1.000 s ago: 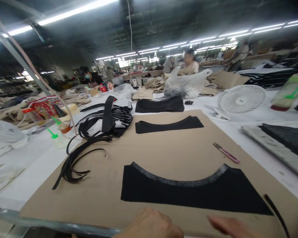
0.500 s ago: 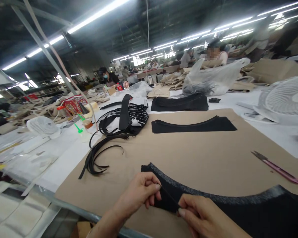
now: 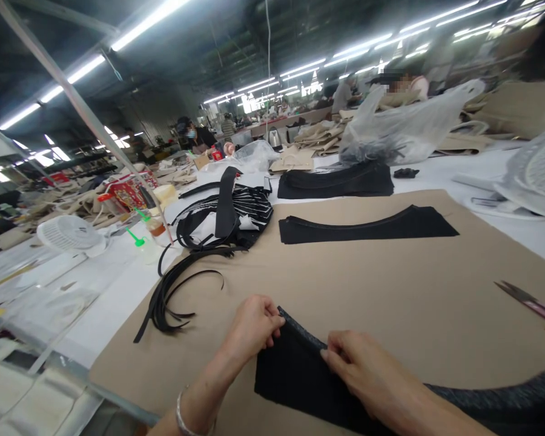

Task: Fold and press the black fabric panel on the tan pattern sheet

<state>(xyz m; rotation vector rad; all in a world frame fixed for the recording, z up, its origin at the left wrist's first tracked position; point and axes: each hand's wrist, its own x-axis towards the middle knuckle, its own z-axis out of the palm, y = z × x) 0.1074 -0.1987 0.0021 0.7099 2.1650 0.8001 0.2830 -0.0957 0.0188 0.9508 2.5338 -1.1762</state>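
A curved black fabric panel [image 3: 309,387] lies along the near edge of the brown sheet, with a greyish, shiny-looking band on its upper edge. At the panel's left corner my left hand [image 3: 257,324] is closed in a pinch on a thin black strip, which runs along the curved edge. My right hand [image 3: 363,369] pinches the same strip farther right, its fingers resting on the panel; its palm and wrist cover part of the panel. Loose black strips [image 3: 163,303] lie left of my hands.
Another curved black panel stack [image 3: 363,229] lies ahead, with more black panels [image 3: 336,181] behind. Pink-handled snips [image 3: 529,303] are at the right. A striped black bundle [image 3: 249,212], glue bottles [image 3: 138,242], a small fan [image 3: 70,235] and a larger fan [image 3: 538,175] stand around.
Both hands have moved from holding the thin strip stretched across the panel to pressing it at the curved edge. The panel's left end has shifted slightly, and the view has turned a little left.
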